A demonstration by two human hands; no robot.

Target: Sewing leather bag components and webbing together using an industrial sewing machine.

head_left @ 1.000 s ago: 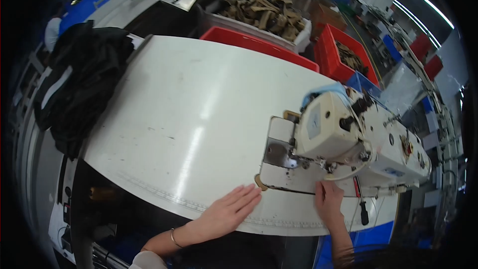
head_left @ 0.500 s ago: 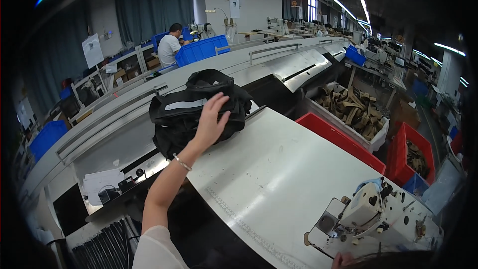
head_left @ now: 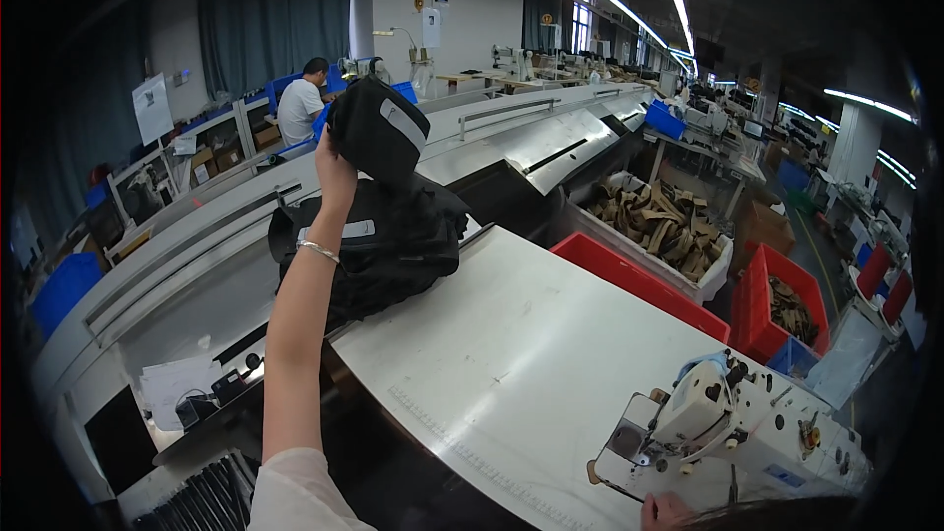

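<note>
My left hand (head_left: 336, 165) grips a black fabric piece (head_left: 374, 108) with a light grey strip, raised above a heap of similar black pieces (head_left: 408, 256) at the far left end of the white table (head_left: 472, 334). My right hand (head_left: 664, 511) is low at the bottom edge beside the white sewing machine (head_left: 703, 398), its fingers curled and mostly out of sight, so what they hold, if anything, is hidden.
Behind the table stand red crates (head_left: 777, 295), a white bin of tan straps (head_left: 654, 231) and a blue crate (head_left: 792, 356). A metal railed line (head_left: 501, 113) runs beyond the heap. A co-worker in white (head_left: 295, 108) sits at the back left.
My view has turned up and left. My left hand has gone from the table to the black heap, then taken hold of one piece and lifted it. My right hand stays by the machine.
</note>
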